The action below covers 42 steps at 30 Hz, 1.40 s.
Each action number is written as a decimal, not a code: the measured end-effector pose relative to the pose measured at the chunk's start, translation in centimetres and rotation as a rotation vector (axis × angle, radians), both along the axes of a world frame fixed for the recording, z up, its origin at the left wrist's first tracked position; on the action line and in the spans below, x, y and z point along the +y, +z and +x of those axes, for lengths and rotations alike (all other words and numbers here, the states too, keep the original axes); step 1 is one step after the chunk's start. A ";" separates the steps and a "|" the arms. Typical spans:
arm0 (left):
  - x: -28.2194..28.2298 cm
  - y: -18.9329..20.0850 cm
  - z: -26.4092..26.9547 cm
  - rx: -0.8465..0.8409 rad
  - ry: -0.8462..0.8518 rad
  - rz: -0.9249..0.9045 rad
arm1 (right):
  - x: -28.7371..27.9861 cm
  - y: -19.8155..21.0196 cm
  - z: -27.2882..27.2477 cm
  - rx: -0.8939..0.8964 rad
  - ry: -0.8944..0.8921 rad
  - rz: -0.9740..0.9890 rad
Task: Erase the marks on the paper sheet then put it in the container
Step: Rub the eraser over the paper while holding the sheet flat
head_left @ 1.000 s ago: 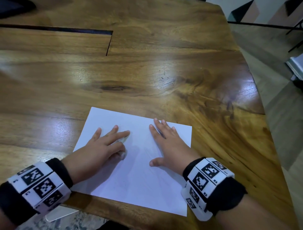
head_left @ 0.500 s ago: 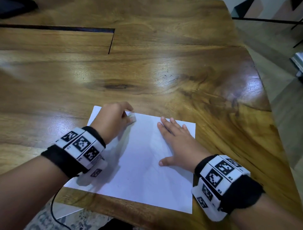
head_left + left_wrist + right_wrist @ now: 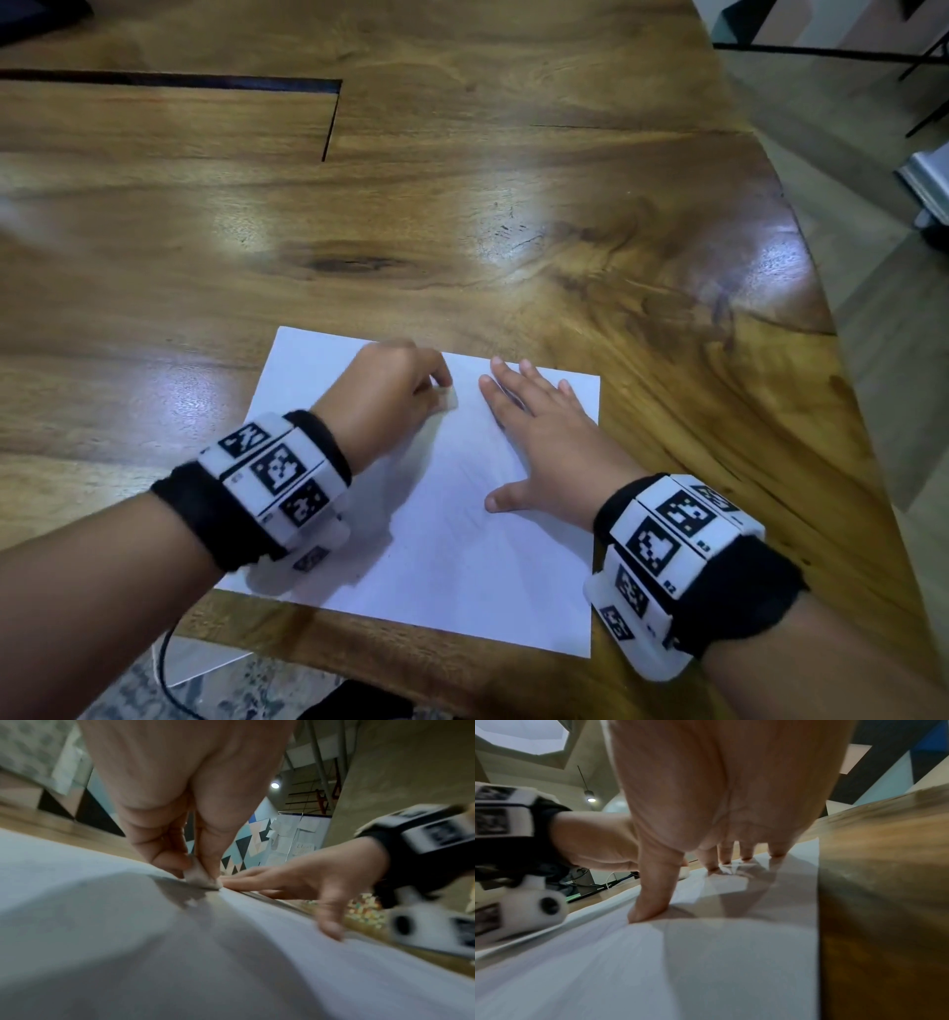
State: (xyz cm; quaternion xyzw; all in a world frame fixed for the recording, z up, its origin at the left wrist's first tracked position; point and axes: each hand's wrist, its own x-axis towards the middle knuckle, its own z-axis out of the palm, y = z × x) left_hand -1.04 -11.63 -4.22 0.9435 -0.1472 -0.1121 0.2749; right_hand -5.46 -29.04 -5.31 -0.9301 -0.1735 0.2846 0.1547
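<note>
- Centrally, paper sheet (image 3: 452, 539) flat on wooden table (image 3: 462, 205), near the front edge, lower right corner at the table's rim; faint grey pencil traces at mid-sheet, barely legible.
- Left hand (image 3: 390, 390) over the far part of the sheet, fingers curled, pinching small white eraser (image 3: 445, 400) between thumb and fingertips; eraser's lower face pressed on the paper, as seen from the left wrist (image 3: 203, 877).
- Right hand (image 3: 539, 442) spread flat on the right half of the sheet, fingers straight and slightly fanned, thumb out toward the near side; fingertips (image 3: 746, 858) and thumb touching the paper, palm arched above it in the right wrist view.
- Compared with half a second earlier: left hand shifted rightward along the far edge, now just beside the right hand's index finger; a full second back, lying lower on the sheet with fingers extended.
- Right hand unchanged in pose and place; sheet unmoved.
- Black bands with white marker blocks on both wrists (image 3: 277, 478).
- Container not identifiable in any view.
</note>
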 end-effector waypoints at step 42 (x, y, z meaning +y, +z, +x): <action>-1.3 -0.3 2.0 -0.007 -0.180 0.029 | 0.0 -0.2 0.0 -0.012 -0.017 0.025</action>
